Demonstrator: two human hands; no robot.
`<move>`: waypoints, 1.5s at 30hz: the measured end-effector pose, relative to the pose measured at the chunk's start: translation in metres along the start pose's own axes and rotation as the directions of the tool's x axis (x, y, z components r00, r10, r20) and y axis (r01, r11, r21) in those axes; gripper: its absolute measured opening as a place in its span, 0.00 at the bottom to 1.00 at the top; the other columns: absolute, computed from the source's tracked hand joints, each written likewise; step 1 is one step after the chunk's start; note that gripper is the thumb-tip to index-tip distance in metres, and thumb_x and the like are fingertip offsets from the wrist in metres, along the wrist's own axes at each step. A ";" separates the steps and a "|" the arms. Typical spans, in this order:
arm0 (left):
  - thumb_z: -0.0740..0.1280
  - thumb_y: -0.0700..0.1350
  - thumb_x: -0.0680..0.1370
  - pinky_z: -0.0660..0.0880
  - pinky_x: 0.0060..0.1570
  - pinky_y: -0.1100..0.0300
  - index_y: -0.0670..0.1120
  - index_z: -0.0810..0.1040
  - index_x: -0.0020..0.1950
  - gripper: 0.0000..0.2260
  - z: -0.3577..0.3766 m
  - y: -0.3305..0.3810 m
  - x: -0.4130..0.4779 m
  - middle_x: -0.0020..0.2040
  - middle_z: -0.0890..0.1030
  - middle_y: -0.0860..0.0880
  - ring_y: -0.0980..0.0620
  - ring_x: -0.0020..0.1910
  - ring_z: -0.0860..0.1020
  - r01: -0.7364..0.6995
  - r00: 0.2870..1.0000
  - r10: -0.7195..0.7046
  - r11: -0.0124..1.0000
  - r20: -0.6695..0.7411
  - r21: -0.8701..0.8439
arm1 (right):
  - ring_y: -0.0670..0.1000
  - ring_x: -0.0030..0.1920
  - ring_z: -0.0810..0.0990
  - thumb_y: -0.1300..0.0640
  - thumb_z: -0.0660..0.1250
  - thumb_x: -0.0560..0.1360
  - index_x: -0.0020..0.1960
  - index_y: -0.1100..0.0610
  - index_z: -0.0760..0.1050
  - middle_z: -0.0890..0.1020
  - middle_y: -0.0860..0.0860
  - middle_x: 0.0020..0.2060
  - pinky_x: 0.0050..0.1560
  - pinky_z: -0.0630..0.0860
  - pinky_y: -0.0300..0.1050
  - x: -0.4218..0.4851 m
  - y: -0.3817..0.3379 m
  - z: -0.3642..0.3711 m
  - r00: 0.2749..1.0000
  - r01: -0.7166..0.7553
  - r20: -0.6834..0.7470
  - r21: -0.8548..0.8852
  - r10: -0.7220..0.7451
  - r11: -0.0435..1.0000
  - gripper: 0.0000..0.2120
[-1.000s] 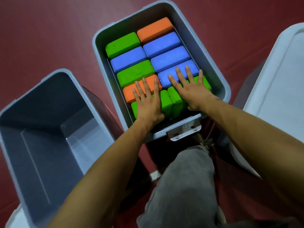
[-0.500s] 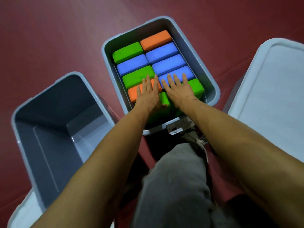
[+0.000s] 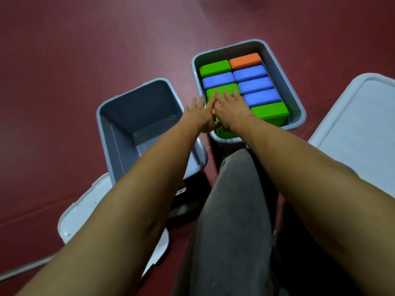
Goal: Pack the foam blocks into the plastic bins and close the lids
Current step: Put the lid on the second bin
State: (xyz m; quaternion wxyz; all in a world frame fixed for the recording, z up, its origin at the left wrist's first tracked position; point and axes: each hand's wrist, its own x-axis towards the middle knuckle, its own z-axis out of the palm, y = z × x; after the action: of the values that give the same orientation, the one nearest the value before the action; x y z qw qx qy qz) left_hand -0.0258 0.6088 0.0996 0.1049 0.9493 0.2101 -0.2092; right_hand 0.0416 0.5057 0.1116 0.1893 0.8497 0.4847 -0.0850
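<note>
Foam blocks fill the grey bin that I see through the head camera, packed in two rows almost up to its rim. In the left row, counting from the far end, I make out a green block, a blue block and a second green block. The right row runs from an orange block through three blue ones to a near green block. A corner green block sits at the bin's near left corner, and an orange sliver shows between the hands.

Both hands lie flat on the near left part of this bin, side by side and touching. The right hand has its fingers straight and spread over the second green block, gripping nothing. The left hand is flat too, with straight fingers lying across the bin's left rim, and it holds nothing either.

Just to the left of the grey bin stands a second bin, open at the top with its inner floor showing. A pale lid lies on the near side of the second bin, partly under it. To the right of the grey bin sits the other lid. Neither bin has a lid on.

The red floor carries all of this. A grey trouser leg reaches toward the grey bin's near end, between the two forearms.
</note>
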 end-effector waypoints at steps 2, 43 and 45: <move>0.63 0.65 0.78 0.46 0.77 0.38 0.54 0.36 0.81 0.45 -0.008 -0.020 -0.028 0.82 0.41 0.44 0.39 0.80 0.42 0.032 0.999 -0.032 0.999 -0.029 -0.017 | 0.60 0.79 0.52 0.47 0.64 0.78 0.81 0.59 0.48 0.50 0.58 0.80 0.77 0.49 0.61 -0.009 -0.025 -0.020 1.000 0.015 -0.022 -0.026 -0.016 1.000 0.40; 0.56 0.56 0.83 0.57 0.73 0.39 0.55 0.46 0.82 0.30 0.303 -0.285 -0.288 0.81 0.53 0.43 0.40 0.80 0.51 0.702 0.712 -0.514 0.506 0.478 -0.500 | 0.58 0.61 0.76 0.53 0.61 0.77 0.72 0.53 0.64 0.74 0.55 0.64 0.59 0.70 0.54 -0.045 -0.471 0.073 0.723 0.498 0.438 0.206 -0.535 0.842 0.24; 0.58 0.50 0.83 0.59 0.73 0.40 0.56 0.48 0.82 0.31 0.309 -0.284 -0.274 0.81 0.55 0.43 0.40 0.79 0.54 0.681 0.732 -0.487 0.509 0.477 -0.526 | 0.58 0.64 0.74 0.51 0.61 0.78 0.75 0.52 0.62 0.73 0.54 0.66 0.60 0.71 0.54 -0.036 -0.473 0.080 0.736 0.448 0.447 0.242 -0.509 0.861 0.26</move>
State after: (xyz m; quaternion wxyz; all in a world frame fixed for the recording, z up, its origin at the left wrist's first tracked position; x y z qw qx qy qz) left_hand -0.4868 0.6754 -0.0858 0.3888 0.6771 0.5645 -0.2679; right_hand -0.3784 0.6615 -0.0633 0.2282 0.6547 0.6156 -0.3746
